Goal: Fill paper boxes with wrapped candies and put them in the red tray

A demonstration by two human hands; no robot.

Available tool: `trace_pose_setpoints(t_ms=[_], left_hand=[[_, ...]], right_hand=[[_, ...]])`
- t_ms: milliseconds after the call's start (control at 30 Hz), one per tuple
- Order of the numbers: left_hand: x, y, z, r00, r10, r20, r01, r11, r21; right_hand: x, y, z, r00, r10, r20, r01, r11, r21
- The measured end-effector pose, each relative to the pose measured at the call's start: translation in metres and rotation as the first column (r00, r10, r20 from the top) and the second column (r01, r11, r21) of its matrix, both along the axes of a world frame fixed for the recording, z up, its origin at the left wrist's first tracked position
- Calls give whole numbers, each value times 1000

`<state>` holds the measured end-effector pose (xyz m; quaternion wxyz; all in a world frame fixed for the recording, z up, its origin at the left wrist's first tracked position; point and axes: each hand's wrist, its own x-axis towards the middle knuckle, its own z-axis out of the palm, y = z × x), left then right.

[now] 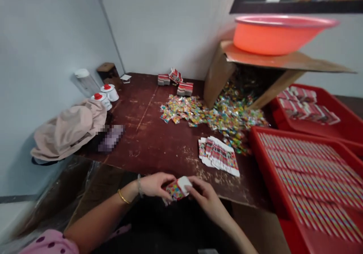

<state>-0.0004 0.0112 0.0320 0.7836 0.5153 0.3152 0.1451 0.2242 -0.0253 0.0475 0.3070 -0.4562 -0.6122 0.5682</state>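
Note:
Close to my body, just off the table's front edge, both my hands hold one small printed carton [176, 189], red with a colourful pattern and a white flap. My left hand [157, 185] grips its patterned end, fingers closed around it. At the white flap, my right hand [206, 195] pinches the other end between thumb and fingers. The carton's inside is hidden. A fanned stack of flat printed cartons [218, 155] lies on the table beyond my right hand. Behind that stack spreads a heap of small, colourful wrapped packets [210, 114].
Right: a red tray [262, 159] with rows of filled-looking cartons, another red tray [347, 106] behind. A cardboard box [217, 74] bears an orange basin [272, 36]. Carton bundles [185, 88] stand at the back of the table [141, 133]. Left: a beige bag [70, 127], lidded mugs [110, 92].

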Motion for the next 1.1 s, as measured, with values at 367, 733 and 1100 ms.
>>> trace_pose_setpoints(t_ms=[367,733,1100], left_hand=[[-9,-14,-27,885,394,249,-308,896,-321],[-32,15,-29,839,534,100,-485,819,-306],[-26,-10,-26,835,551,13,-469,723,-507]], right_hand=[[-74,245,-49,784,-314,535,-128,762,634],[-56,118,-82,673,-348,653,-268,708,653],[-58,145,-79,643,-404,651,-222,714,664]])
